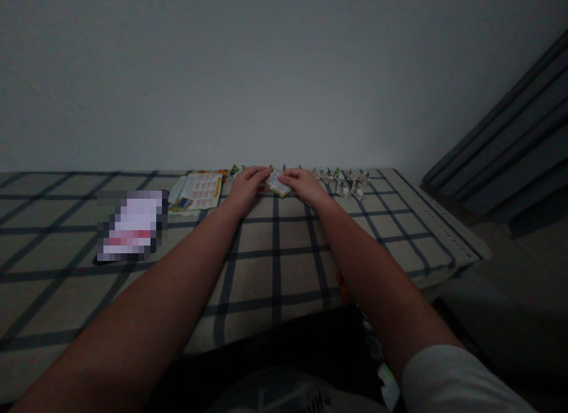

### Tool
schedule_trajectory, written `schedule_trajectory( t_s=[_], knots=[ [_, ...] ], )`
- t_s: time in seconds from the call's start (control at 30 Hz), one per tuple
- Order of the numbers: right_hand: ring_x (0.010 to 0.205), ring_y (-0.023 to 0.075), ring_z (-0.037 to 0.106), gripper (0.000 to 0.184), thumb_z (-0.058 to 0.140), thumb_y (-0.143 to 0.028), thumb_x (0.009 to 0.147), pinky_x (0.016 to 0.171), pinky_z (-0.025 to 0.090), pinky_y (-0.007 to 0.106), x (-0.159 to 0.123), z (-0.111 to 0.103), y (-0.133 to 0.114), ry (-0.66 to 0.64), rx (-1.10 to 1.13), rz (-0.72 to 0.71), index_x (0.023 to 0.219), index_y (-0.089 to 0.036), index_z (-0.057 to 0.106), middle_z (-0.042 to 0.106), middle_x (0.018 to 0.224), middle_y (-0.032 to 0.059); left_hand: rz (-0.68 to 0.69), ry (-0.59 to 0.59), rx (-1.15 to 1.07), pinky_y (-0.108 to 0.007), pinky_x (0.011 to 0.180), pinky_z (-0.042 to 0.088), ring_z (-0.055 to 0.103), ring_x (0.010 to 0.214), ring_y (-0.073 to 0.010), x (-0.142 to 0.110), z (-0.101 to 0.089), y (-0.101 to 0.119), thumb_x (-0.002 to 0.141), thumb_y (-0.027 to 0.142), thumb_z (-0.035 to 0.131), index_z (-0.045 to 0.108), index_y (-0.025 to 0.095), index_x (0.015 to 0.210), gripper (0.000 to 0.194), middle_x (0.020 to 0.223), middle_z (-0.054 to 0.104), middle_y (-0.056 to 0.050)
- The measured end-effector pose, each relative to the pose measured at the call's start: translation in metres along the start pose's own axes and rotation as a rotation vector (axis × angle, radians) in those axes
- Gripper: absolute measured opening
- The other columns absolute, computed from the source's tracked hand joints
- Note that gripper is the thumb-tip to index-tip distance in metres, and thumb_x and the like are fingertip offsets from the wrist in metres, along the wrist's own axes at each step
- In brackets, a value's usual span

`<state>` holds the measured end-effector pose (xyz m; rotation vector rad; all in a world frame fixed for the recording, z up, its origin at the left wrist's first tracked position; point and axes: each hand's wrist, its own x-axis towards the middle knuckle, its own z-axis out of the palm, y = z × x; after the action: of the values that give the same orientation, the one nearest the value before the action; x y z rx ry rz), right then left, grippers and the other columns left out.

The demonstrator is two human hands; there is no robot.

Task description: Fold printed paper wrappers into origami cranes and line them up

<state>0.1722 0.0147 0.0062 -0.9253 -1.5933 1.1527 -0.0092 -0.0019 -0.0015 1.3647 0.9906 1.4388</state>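
Note:
A small folded square of printed paper [278, 184] lies tilted, one corner toward me, near the back of the cloth-covered surface. Its left corner is pinched by my left hand [247, 188], the thumb and fingers closed at the edge. On the opposite side, my right hand [304, 186] has closed its fingers over the paper's right edge. Several small folded paper pieces [344, 188] with pointed tips stand beyond and to the right of my hands. Some of them are partly hidden behind my fingers.
Left of my hands, flat printed sheets [205, 189] lie in an overlapping pile. A phone [133, 223], blurred out, rests nearer on the left. The checked cloth [275, 271] covers the surface up to the wall [284, 76]. A dark curtain [515, 147] hangs at right.

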Motion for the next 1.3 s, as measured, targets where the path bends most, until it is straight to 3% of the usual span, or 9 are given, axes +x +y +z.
schedule_trajectory(
  t_s=[0.3, 0.57, 0.83, 0.97, 1.3],
  knots=[
    [0.07, 0.015, 0.061, 0.014, 0.078, -0.029, 0.073, 0.069, 0.049, 0.028, -0.003, -0.001, -0.007, -0.079, 0.044, 0.062, 0.077, -0.016, 0.073, 0.071, 0.076, 0.0027, -0.091, -0.057, -0.123, -0.032, 0.072, 0.053, 0.065, 0.073, -0.0176, 0.001, -0.002, 0.0, 0.061, 0.042, 0.084, 0.076, 0.015, 0.076, 0.032, 0.079, 0.073, -0.007],
    [0.067, 0.0133, 0.057, 0.021, 0.08, -0.032, 0.069, 0.067, 0.045, 0.027, 0.001, -0.007, 0.005, -0.167, 0.084, 0.076, 0.075, -0.015, 0.071, 0.067, 0.073, 0.0014, -0.085, -0.061, -0.064, -0.03, 0.067, 0.049, 0.062, 0.067, -0.0155, -0.004, 0.001, 0.004, 0.057, 0.039, 0.086, 0.079, 0.014, 0.084, 0.038, 0.08, 0.074, -0.007],
    [0.064, 0.0118, 0.054, 0.021, 0.078, -0.032, 0.065, 0.064, 0.042, 0.026, 0.002, -0.006, 0.002, -0.176, 0.069, 0.089, 0.073, -0.014, 0.069, 0.065, 0.069, 0.0, 0.002, -0.011, 0.003, -0.027, 0.065, 0.044, 0.059, 0.066, -0.0137, -0.004, 0.0, 0.002, 0.061, 0.035, 0.082, 0.08, 0.015, 0.078, 0.026, 0.072, 0.072, -0.003],
    [0.066, 0.012, 0.055, 0.02, 0.077, -0.03, 0.067, 0.066, 0.042, 0.026, 0.0, -0.005, -0.001, -0.164, 0.038, 0.066, 0.075, -0.014, 0.07, 0.065, 0.071, 0.0003, -0.024, -0.001, -0.042, -0.027, 0.065, 0.043, 0.059, 0.065, -0.0137, -0.002, 0.0, 0.001, 0.061, 0.032, 0.08, 0.079, 0.015, 0.073, 0.021, 0.069, 0.07, -0.003],
    [0.065, 0.0113, 0.052, 0.018, 0.074, -0.03, 0.071, 0.066, 0.042, 0.026, -0.005, -0.004, -0.007, -0.113, -0.055, 0.029, 0.071, -0.014, 0.067, 0.062, 0.068, -0.0008, -0.04, -0.028, -0.004, -0.029, 0.065, 0.046, 0.06, 0.066, -0.0154, -0.002, 0.0, -0.002, 0.06, 0.044, 0.086, 0.079, 0.014, 0.08, 0.036, 0.075, 0.073, -0.007]
  ],
)
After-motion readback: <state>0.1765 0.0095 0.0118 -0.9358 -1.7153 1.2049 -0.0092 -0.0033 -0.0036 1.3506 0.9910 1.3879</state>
